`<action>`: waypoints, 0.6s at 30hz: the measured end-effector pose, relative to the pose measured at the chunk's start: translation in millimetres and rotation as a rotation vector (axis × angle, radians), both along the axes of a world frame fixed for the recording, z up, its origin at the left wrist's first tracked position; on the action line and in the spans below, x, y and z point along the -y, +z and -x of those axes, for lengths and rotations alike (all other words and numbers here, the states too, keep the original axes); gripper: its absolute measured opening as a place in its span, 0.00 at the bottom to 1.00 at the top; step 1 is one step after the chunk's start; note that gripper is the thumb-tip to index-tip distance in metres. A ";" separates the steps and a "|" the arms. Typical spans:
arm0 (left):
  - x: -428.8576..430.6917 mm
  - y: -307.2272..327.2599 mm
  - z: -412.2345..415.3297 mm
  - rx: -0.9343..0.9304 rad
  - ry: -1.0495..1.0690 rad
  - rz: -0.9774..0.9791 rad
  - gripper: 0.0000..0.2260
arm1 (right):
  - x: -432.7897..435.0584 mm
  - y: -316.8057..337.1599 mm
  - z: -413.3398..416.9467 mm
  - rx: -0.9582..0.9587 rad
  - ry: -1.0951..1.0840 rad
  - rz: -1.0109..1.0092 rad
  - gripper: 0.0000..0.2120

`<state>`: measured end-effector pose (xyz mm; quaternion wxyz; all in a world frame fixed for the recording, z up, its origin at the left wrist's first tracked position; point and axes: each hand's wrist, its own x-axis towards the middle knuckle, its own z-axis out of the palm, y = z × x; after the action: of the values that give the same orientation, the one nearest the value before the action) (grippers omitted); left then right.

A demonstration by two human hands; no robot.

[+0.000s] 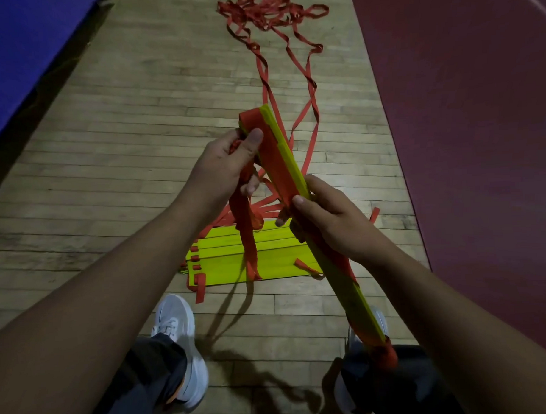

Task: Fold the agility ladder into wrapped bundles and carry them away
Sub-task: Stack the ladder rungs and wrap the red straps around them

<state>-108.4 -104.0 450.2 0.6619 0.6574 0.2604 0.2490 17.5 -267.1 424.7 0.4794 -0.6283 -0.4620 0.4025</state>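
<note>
A bundle of stacked yellow ladder rungs [287,153] slants from upper centre down to the lower right, with red strap wound along it. My right hand [328,220] grips the bundle around its middle. My left hand [230,165] holds the red strap [246,238] near the bundle's top end, thumb pressed on the wrapped part; a strap loop hangs down from it. On the floor below lies a second stack of yellow rungs [236,257]. Loose red straps trail away to a tangled red pile [265,9] at the top.
Wooden floorboards [138,118] run underneath. A blue mat [21,51] lies at the upper left and a dark red mat [466,107] along the right. My two feet in white shoes [180,346] stand at the bottom.
</note>
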 end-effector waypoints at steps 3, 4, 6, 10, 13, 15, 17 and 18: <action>-0.5 -3.0 -1.2 -0.135 0.025 -0.075 0.13 | -2.7 -5.8 5.0 0.085 -0.032 0.008 0.08; -0.2 -4.4 -1.5 -0.185 0.030 -0.096 0.13 | -4.1 -8.4 5.3 0.142 -0.054 0.028 0.10; 0.5 -5.5 -1.1 -0.216 0.004 -0.049 0.15 | -6.8 -11.4 4.5 0.267 -0.085 0.084 0.09; 4.4 -1.9 0.4 -0.184 -0.042 0.042 0.17 | -9.4 -11.9 9.2 0.500 -0.112 0.182 0.12; 5.8 -5.2 0.5 -0.216 0.021 -0.032 0.16 | -10.7 -15.4 15.7 0.616 -0.082 0.149 0.17; 5.7 -5.3 0.1 -0.144 0.037 0.035 0.13 | -10.2 -13.9 15.4 0.599 -0.085 0.118 0.17; 4.8 -3.3 -0.2 -0.095 0.025 0.078 0.10 | -8.3 -7.2 9.9 0.466 -0.111 0.118 0.17; 3.8 -2.4 0.1 -0.078 0.008 0.078 0.09 | -7.7 -4.1 7.0 0.391 -0.112 0.131 0.17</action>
<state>-108.4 -107.8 447.8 0.6753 0.6392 0.2984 0.2153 10.6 -259.4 420.6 0.3604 -0.7490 -0.4834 0.2747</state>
